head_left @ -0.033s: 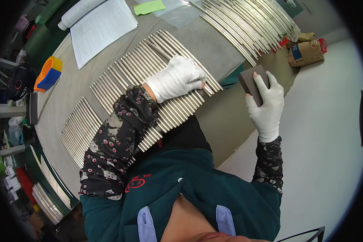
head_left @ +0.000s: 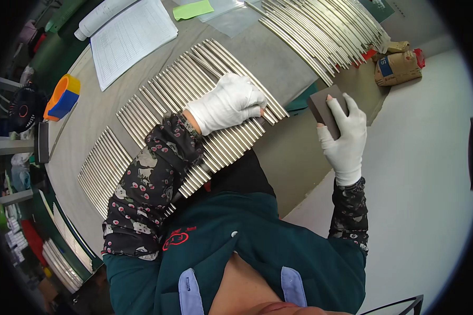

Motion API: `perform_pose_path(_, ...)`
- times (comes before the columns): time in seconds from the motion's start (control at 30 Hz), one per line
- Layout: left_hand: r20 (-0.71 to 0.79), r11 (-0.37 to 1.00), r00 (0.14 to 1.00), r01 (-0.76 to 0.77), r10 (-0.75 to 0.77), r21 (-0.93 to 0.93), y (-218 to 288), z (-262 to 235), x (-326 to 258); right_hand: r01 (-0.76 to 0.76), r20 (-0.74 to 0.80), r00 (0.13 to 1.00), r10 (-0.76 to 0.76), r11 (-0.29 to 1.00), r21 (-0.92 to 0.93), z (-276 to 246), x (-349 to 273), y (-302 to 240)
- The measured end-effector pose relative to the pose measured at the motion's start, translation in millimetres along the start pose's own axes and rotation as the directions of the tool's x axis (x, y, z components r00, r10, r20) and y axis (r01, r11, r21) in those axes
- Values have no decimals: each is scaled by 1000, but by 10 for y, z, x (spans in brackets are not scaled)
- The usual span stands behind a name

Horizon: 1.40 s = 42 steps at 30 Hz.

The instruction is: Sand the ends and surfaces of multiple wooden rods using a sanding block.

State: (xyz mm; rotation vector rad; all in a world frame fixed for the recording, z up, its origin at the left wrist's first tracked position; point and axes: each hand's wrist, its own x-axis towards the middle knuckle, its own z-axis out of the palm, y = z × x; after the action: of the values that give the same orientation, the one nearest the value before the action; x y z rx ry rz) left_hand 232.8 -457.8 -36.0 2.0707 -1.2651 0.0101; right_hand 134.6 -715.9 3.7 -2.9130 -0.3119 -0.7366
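My left hand (head_left: 227,104), in a white glove with bare fingertips, is closed over a row of shiny metal rods (head_left: 165,86) on the table. Its thumb and fingers press together at the near ends of the rods, and one slanting rod (head_left: 205,65) runs under the knuckles. How many rods it grips is hidden. Off the table's right edge, my right hand (head_left: 348,140), gloved the same way, grips a flat dark grey-brown sanding block (head_left: 325,111) between thumb and fingers. The block touches no rod.
A second batch of rods (head_left: 320,37) lies at the far right of the grey table (head_left: 247,58). Printed sheets (head_left: 131,44), a green paper slip (head_left: 193,9) and an orange-and-blue tape roll (head_left: 63,97) lie farther back and left. Beyond the right edge sits a brown sack (head_left: 399,68).
My right hand and the block have shifted very slightly left. My left hand has barely moved and stays closed over the rods.
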Motion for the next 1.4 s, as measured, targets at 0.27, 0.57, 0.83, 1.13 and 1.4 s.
perform_pose_path(0.27, -16, 911, 997, 71, -71, 407, 160, -2, -66, -61, 101, 994, 41, 979, 197, 57, -266, -48)
perform_pose_path(0.57, 114, 815, 968, 120, -222, 566, 116, 19, -4, 27, 73, 997, -40, 985, 171, 153, -80, -209)
perform_pose_path(0.83, 77, 809, 974, 131, -213, 573, 226, -21, -338, 218, -151, 968, -200, 969, 115, 561, 957, -347)
perform_pose_path(1.13, 145, 817, 919, 243, -366, 523, 646, -442, -1616, 447, -79, 884, -462, 882, -151, 913, 1370, -314)
perform_pose_path(1.4, -85, 623, 830, 477, -551, 620, 897, -613, -2504, 789, 84, 463, -882, 453, 415, 816, 782, -1270)
